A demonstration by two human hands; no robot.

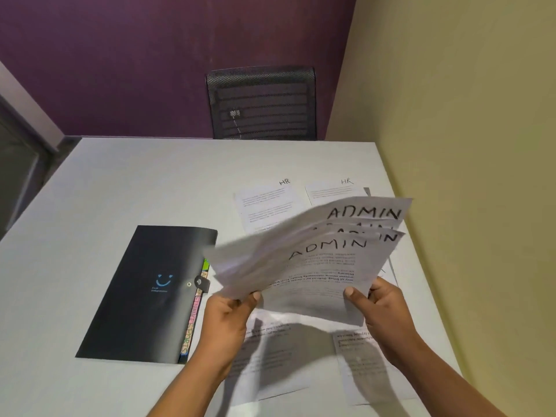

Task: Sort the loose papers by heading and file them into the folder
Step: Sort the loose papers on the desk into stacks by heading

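I see a fanned ADMIN stack (316,260) raised above the tabletop. Two HR sheets (267,206) lie flat beyond. The black folder (144,293) lies closed, left.

Black folder (141,293) with blue smiley (coloured tabs, perhaps lettered); white papers (304,266), black headings; purple wall (150,55).

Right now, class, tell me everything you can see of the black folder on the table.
The black folder lies flat on the white table, left of the person's left hand, apart from it. Its cover looks smooth and matte, with a small blue smiley and tiny print beneath, too small to read. A strap with a snap button closes its right edge. Coloured index tabs peek out along that edge. Nothing rests on top of it.
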